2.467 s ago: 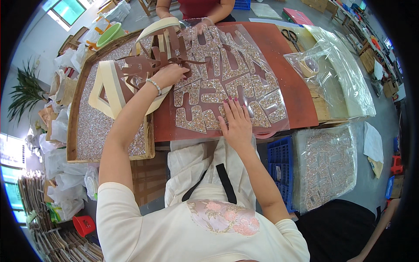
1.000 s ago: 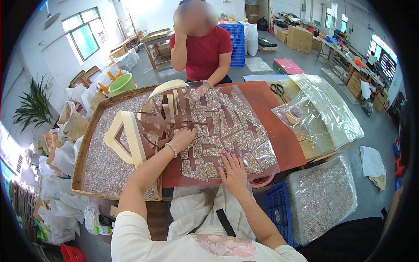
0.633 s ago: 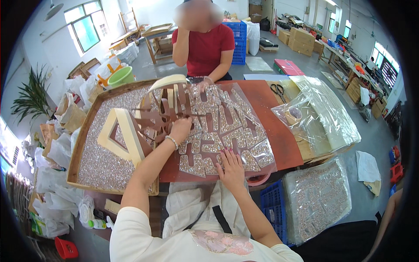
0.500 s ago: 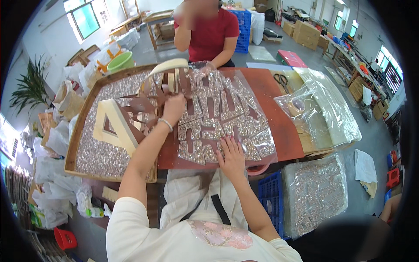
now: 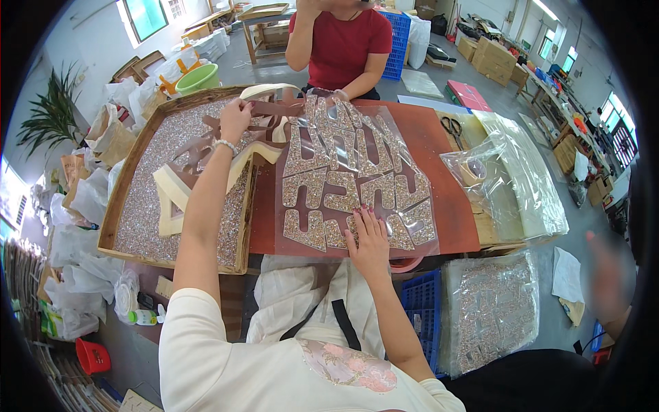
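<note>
A clear plastic sheet (image 5: 351,180) bearing several glittery rhinestone shapes lies on the reddish-brown board in front of me. My right hand (image 5: 371,242) rests on its near edge, fingers spread and pressed flat. Off to the left, over the tray, my left hand (image 5: 235,117) is closed on a floppy cut-out sheet (image 5: 259,152), brown on one face and cream on the other. Its strips twist and droop from my fingers down into the tray, apart from most of the rhinestone shapes. My left forearm hides part of the hanging strips.
A wooden-rimmed tray (image 5: 110,226) of loose rhinestones stands left. Scissors (image 5: 452,129), a tape roll (image 5: 472,172) and clear film (image 5: 525,175) lie right. A person in red (image 5: 350,48) sits opposite, a hand near the sheet's far edge. Finished-looking sheets (image 5: 491,309) lie below right.
My left hand has moved left and away from me, drawing the cut-out sheet off the rhinestone shapes and over the tray. My right hand stays flat on the clear sheet.
</note>
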A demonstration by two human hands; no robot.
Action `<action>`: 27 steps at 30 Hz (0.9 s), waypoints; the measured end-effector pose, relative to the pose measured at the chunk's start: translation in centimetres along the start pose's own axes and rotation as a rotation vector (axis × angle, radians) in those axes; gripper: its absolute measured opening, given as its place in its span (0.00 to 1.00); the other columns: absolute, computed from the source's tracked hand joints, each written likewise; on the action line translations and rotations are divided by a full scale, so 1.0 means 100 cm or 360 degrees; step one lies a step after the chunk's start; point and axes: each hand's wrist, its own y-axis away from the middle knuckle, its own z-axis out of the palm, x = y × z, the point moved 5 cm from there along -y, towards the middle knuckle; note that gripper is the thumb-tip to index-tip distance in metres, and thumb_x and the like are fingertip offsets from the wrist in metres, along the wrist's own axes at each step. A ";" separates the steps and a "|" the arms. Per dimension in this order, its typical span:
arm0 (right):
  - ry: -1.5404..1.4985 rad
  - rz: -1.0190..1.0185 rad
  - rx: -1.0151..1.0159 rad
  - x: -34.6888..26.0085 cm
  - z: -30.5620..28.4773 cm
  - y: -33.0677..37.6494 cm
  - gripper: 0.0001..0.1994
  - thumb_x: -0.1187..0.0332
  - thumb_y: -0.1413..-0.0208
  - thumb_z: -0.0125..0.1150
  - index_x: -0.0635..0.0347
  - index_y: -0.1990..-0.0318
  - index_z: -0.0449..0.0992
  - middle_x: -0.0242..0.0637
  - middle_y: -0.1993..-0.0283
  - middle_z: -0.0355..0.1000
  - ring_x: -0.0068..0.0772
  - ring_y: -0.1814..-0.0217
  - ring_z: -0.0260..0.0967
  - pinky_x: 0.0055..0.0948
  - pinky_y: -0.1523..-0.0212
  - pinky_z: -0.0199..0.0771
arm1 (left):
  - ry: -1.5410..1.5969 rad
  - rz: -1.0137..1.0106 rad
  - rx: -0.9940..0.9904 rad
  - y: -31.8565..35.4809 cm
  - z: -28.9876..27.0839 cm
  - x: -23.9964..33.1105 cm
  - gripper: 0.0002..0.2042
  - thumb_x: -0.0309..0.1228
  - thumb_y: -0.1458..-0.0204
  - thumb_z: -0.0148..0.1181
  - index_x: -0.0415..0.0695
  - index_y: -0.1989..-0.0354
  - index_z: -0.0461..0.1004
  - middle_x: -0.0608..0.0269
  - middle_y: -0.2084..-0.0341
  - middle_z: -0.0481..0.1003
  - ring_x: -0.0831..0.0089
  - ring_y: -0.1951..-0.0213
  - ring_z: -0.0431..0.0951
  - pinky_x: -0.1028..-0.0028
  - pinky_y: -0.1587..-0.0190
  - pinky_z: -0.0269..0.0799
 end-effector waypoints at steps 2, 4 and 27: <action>-0.0011 -0.0022 0.0005 -0.004 0.000 -0.001 0.23 0.58 0.42 0.55 0.59 0.41 0.69 0.44 0.36 0.64 0.45 0.33 0.59 0.47 0.33 0.54 | -0.0032 0.0030 -0.0009 -0.017 -0.002 -0.005 0.11 0.36 0.49 0.61 0.40 0.70 0.79 0.49 0.76 0.78 0.52 0.69 0.79 0.59 0.63 0.72; 0.0000 -0.0026 0.0011 -0.002 0.000 -0.001 0.24 0.58 0.42 0.55 0.59 0.41 0.68 0.44 0.36 0.64 0.45 0.33 0.59 0.46 0.33 0.54 | -0.0104 0.0084 -0.0034 -0.026 0.002 0.006 0.10 0.35 0.51 0.63 0.41 0.70 0.79 0.50 0.75 0.78 0.52 0.69 0.79 0.60 0.62 0.73; 0.0060 -0.0004 -0.0059 -0.002 0.007 -0.005 0.23 0.59 0.42 0.54 0.58 0.41 0.69 0.43 0.36 0.64 0.44 0.33 0.59 0.45 0.33 0.53 | 0.0020 0.0562 -0.0639 0.079 0.005 0.046 0.19 0.35 0.49 0.64 0.40 0.50 0.70 0.51 0.61 0.78 0.61 0.58 0.80 0.64 0.57 0.76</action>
